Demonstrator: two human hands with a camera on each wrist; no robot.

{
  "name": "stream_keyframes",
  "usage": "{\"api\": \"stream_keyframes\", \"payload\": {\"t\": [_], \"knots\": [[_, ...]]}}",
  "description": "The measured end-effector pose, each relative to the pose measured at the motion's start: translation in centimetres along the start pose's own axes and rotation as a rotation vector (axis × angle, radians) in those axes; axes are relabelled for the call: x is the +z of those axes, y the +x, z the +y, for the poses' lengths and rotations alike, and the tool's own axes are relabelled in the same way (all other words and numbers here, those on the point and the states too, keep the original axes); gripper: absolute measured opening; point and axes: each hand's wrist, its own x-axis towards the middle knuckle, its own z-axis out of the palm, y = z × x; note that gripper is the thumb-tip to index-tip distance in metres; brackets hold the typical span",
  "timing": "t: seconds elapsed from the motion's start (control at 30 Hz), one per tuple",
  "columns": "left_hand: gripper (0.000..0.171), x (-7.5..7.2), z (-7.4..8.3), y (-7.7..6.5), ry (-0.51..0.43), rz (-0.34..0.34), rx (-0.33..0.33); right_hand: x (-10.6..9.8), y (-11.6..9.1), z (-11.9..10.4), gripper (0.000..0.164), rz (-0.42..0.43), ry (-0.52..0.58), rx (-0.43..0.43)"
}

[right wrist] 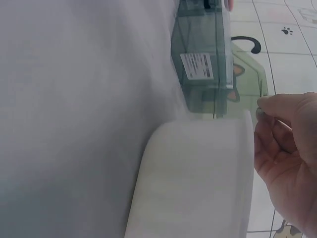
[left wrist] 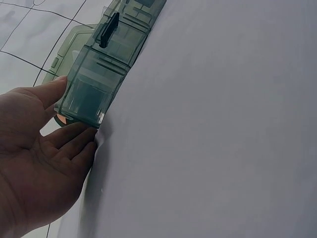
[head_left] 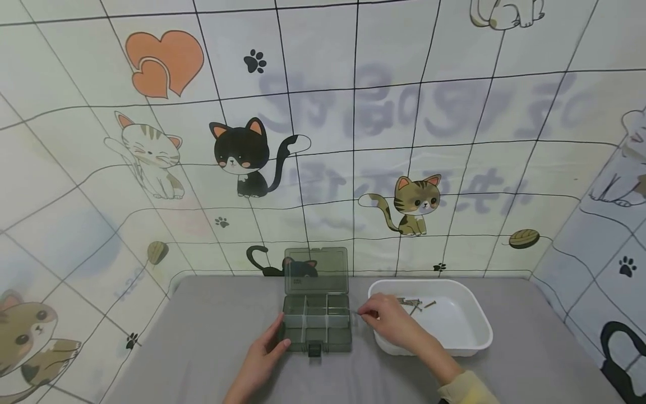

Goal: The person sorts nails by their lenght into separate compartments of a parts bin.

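Note:
A translucent grey-green compartment box [head_left: 317, 322] stands on the table with its lid [head_left: 316, 272] raised against the wall. My left hand [head_left: 263, 350] holds the box by its left side; in the left wrist view, the thumb [left wrist: 55, 90] lies at one edge and the fingers sit by the lower corner. Between thumb and forefinger, my right hand [head_left: 386, 318] pinches a small metal screw [right wrist: 260, 113], mostly hidden by the fingertips. That hand is over the left rim of a white tray [head_left: 454, 331], close to the box's right side. Several brass-coloured screws [head_left: 411, 302] lie in the tray.
A grey cloth covers the table [head_left: 202, 336]. Behind it rises a wall sheet [head_left: 323, 112] printed with cats and grid lines. The box has a dark front latch [head_left: 314, 350] and clear dividers. On its right side is a white label [right wrist: 197, 66].

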Motion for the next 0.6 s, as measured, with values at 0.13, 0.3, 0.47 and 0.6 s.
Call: {"api": "stream_keyframes", "payload": {"t": [0.13, 0.3, 0.47, 0.6], "knots": [[0.059, 0.0, 0.2, 0.0, 0.007, 0.004, -0.007, 0.3, 0.3, -0.6, 0.011, -0.011, 0.009, -0.006], [0.059, 0.1, 0.3, 0.0, 0.013, 0.008, -0.005, 0.9, 0.7, -1.2, 0.009, -0.042, 0.011, -0.014], [0.06, 0.1, 0.2, 0.1, 0.018, 0.009, -0.005, 1.7, 1.0, -1.5, 0.009, -0.029, -0.041, -0.049], [0.06, 0.1, 0.3, 0.0, -0.001, 0.001, -0.01, 2.3, 1.2, -1.6, 0.009, -0.008, -0.078, -0.078]]}}
